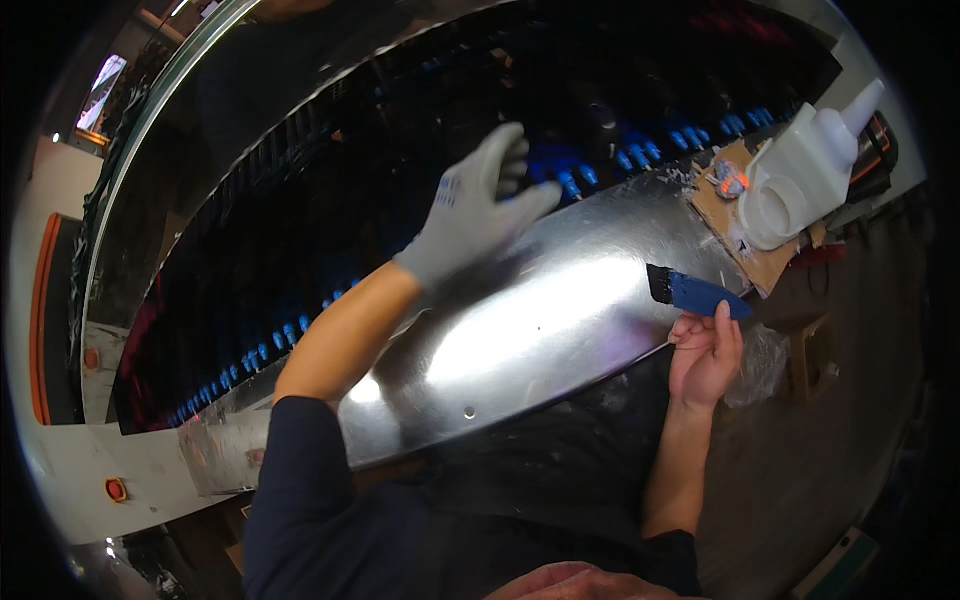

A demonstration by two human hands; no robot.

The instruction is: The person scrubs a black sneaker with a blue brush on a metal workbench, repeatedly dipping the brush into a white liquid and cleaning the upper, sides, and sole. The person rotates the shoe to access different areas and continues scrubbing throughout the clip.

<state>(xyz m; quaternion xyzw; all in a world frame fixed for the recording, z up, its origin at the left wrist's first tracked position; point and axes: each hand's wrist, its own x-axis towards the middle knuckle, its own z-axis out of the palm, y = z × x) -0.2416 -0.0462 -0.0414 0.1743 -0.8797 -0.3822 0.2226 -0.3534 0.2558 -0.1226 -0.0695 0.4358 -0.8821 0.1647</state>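
Pinching the blue tool [705, 297] by its rounded end, my bare right grip [706, 364] holds it at the shiny metal worktop [560, 330], black end pointing left. My gloved left grip [475, 215] is spread, fingers half curled, near blue fittings [570, 183]. A white bottle [802, 165] rests on cardboard [766, 274].

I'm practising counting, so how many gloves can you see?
1: a grey glove on the left hand, by the shiny metal strip. The right hand, holding a blue-and-black tool, is bare. Others may be hidden.
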